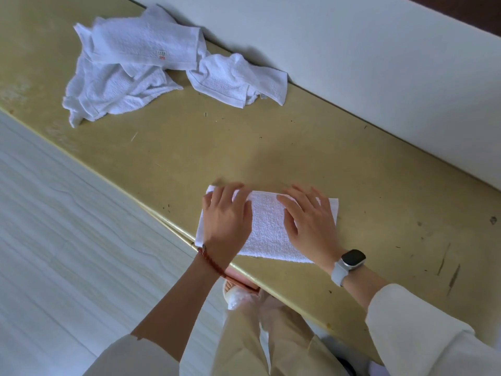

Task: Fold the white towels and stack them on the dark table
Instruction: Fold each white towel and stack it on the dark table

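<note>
1. Folded towel (267, 226): white terry, lying flat as a narrow rectangle at the near edge of the table (271, 147), its near-left corner reaching the table's rim. Judged to be part-way through folding, or at a final smoothing of a fold
2. Left hand (226, 215): palm down on the left end of the folded towel, fingers straight and spread, pressing rather than gripping. A red cord bracelet (212, 260) sits at the wrist
3. Right hand (309, 219): palm down on the right part of the same towel, fingers extended flat, holding nothing. A watch (349, 263) with a pale strap is on the wrist
4. Unfolded towels (130, 69): a crumpled white heap at the far left of the table, well apart from the folded one; a further loose towel (235, 80) lies just beside it, against the wall (352, 63). The exact count in the heap cannot be told
5. Table: a yellowish-olive top with scuffs and dark marks; no stack of finished towels shows on it
6. Floor (54, 213): pale wood-grain boards to the left, below the table edge
7. Step in hand, as a judgement: flattening the current towel. The next move likely calls for either one more fold across its length, pinching an end and carrying it over, or leaving it as the base of the stack and reaching for the far heap
</note>
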Available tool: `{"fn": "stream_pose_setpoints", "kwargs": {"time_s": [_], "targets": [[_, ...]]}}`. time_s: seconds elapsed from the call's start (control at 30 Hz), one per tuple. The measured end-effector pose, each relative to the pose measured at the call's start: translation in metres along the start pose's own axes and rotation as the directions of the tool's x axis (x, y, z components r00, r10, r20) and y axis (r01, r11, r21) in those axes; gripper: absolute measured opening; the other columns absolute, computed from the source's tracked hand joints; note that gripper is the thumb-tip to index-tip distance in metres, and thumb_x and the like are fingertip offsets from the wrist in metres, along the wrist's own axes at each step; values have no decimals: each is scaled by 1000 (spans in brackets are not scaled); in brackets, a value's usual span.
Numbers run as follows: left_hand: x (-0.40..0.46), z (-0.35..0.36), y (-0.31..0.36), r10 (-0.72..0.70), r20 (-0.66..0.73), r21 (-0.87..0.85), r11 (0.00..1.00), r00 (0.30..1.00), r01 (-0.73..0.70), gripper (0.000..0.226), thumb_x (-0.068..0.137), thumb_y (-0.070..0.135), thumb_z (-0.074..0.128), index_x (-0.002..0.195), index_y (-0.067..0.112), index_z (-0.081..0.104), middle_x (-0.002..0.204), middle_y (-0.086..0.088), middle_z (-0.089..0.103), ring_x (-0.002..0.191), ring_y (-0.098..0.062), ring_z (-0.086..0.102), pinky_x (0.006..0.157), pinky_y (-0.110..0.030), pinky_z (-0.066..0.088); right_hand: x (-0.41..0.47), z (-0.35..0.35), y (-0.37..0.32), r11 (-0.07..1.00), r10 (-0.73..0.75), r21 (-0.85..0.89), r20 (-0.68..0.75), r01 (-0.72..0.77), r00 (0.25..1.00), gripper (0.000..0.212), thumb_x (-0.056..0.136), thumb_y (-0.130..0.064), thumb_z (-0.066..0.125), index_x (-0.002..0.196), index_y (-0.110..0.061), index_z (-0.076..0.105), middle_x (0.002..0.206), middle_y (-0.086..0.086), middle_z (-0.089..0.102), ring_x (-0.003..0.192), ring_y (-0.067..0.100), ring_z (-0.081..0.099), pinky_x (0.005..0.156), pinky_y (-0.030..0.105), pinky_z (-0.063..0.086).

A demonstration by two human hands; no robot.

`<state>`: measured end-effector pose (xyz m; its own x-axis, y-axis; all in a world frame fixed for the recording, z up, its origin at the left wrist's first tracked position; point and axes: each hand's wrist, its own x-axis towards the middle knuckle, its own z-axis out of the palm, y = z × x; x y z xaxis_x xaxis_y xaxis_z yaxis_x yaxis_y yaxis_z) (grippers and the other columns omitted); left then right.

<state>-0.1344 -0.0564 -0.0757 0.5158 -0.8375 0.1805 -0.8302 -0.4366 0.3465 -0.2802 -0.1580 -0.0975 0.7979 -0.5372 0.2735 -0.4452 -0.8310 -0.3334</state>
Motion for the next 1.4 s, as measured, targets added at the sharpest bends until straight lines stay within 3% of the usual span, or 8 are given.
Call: {"fn": "stream_pose_setpoints", "kwargs": {"time_s": [0.2, 0.33, 0.53, 0.73, 0.87, 1.07, 1.23, 1.4], "targets": [[-60, 11, 4, -16, 206, 164, 986, 979, -18, 46, 93, 37, 35, 130, 15, 50, 141, -12, 44, 130, -33, 41, 101, -48, 37, -20, -11, 27, 992, 23, -129, 229, 7, 973, 39, 92, -26, 34, 123, -15, 55, 137, 6, 50, 127, 26, 46, 103, 48, 31], [-45, 18, -17, 80, 252, 172, 977, 965, -126, 50, 98, 43, 21, 137, 18, 39, 147, -9, 36, 136, -34, 31, 106, -58, 28, -21, -22, 22, 988, 71, -153, 280, -28, 957, 40, 88, -31, 36, 121, -18, 55, 124, 7, 55, 108, 28, 53, 86, 40, 39], [-4, 6, -54, 173, 128, 299, 932, 976, -205, 44, 91, 40, 44, 131, 22, 48, 142, -9, 43, 134, -33, 35, 102, -68, 18, -42, -28, 4, 988, -142, 101, 289, 118, 947, 35, 84, -26, 45, 118, -20, 51, 106, 5, 56, 87, 24, 56, 73, 37, 49], [-42, -7, -34, 175, -139, 68, 984, 975, -167, 19, 84, 15, 64, 103, 15, 63, 109, -8, 64, 110, -23, 51, 104, -53, 26, -55, -26, 10, 951, -285, 183, 216, 248, 934, 24, 80, -13, 55, 102, -21, 52, 113, 2, 45, 87, 24, 54, 72, 37, 47], [-87, -13, -24, 274, -121, -33, 960, 954, -279, 4, 81, 12, 65, 80, 14, 69, 88, 0, 67, 90, -18, 60, 96, -40, 35, -60, -25, 10, 897, -429, 224, 238, 380, 872, 13, 80, -17, 57, 92, -19, 61, 111, 2, 50, 97, 21, 53, 77, 33, 40], [-115, -8, -43, 383, 89, -3, 923, 919, -385, 34, 80, 39, 67, 105, 17, 70, 116, -1, 65, 114, -17, 54, 101, -45, 34, -61, -19, 11, 898, -435, 191, 250, 396, 865, 11, 83, -24, 55, 94, -21, 54, 108, -3, 51, 103, 18, 52, 81, 33, 38], [-106, -9, -49, 443, 21, 22, 896, 896, -444, 27, 81, 7, 64, 106, 16, 70, 114, 0, 67, 112, -17, 56, 100, -45, 35, -57, -16, 5, 902, -425, 181, 204, 393, 882, 5, 91, -25, 49, 91, -20, 51, 104, -5, 47, 98, 18, 51, 79, 30, 35], [-93, -17, -41, 397, -56, -63, 914, 916, -400, 21, 81, 7, 59, 98, 13, 69, 96, 4, 71, 97, -13, 62, 99, -42, 38, -60, -21, -1, 929, -369, 134, 253, 345, 894, 22, 80, -36, 58, 92, -19, 53, 100, 0, 58, 97, 20, 53, 80, 33, 38]]}}
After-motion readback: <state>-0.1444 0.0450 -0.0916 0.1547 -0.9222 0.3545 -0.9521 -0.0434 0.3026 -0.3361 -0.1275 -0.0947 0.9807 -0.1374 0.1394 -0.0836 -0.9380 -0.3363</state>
